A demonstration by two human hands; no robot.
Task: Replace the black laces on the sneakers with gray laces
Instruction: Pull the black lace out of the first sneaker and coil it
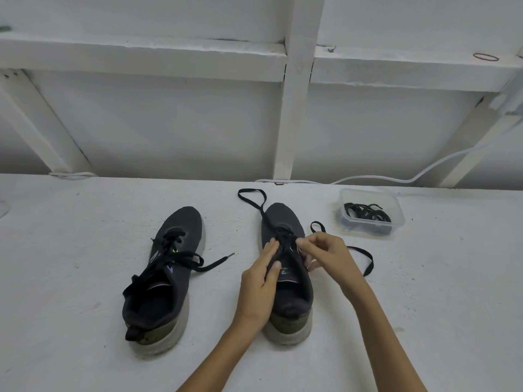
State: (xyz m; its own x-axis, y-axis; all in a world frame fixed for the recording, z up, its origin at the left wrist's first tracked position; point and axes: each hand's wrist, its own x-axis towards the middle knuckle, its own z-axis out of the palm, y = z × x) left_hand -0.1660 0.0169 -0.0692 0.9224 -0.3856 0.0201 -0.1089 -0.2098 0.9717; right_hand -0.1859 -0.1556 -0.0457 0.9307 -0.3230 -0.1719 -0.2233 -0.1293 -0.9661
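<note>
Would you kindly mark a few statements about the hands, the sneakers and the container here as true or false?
1. The left hand and the right hand are both on the right sneaker. True.
2. The left sneaker has no lace. False: a black lace is threaded through it.
3. The clear container holds coiled laces. True.
4. The container stands between the two sneakers. False: it stands to the right of the right sneaker.
5. The right hand lies flat, holding nothing. False: its fingers pinch the right sneaker's lace at the eyelets; the left hand's fingers lie straight.
</note>
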